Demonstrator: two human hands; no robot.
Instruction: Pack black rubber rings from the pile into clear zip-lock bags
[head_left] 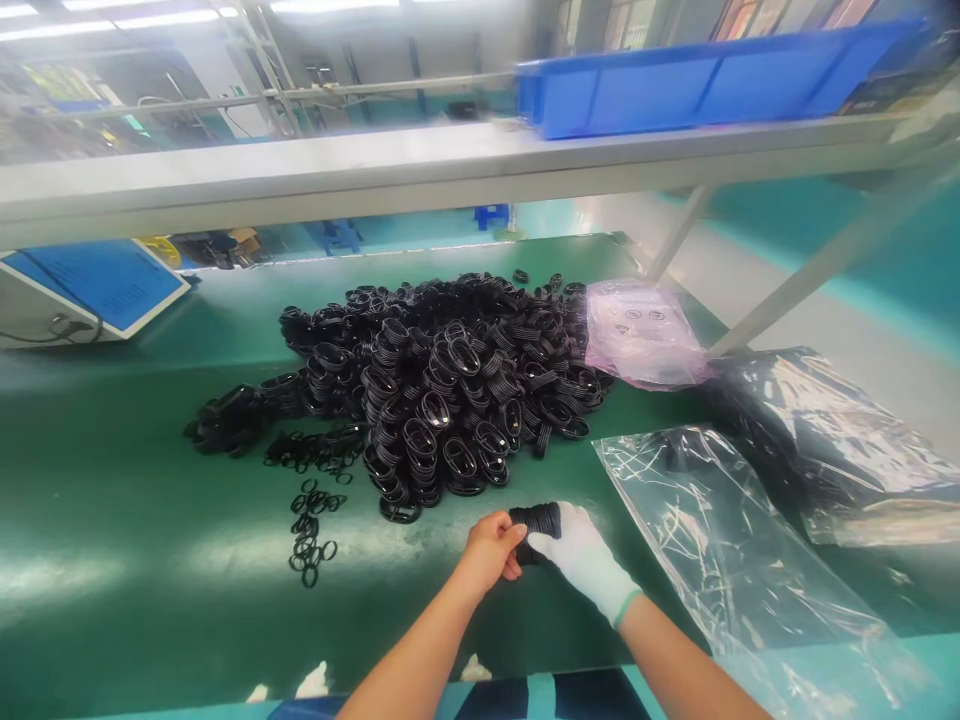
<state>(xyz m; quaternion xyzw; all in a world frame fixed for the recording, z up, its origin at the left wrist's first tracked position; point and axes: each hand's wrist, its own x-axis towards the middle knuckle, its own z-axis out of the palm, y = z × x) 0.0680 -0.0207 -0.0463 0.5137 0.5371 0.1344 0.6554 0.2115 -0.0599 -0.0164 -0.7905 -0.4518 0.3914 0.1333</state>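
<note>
While the left hand point(492, 548), bare, pinches the left end of a black coil stack point(538, 520), the right hand point(585, 558), white-gloved, grips its right end, thumb laid across it. Stack is between the hands, near side of the green worktable point(150, 500); can't tell if it touches the surface. Big coil pile point(465, 380) farther off, middle of table, apart from the hands. Small black rings point(306, 530) scattered left of the hands, near the pile's left part. Clear plastic bag point(712, 530) lies flat on the right, glossy dark bag point(847, 430) beyond it. Pinkish printed packet point(637, 330) just beside the pile, far right. White shelf point(300, 180) spans the far side, blue bin point(720, 85) on its right part. Blue-faced box point(97, 285) far left.
</note>
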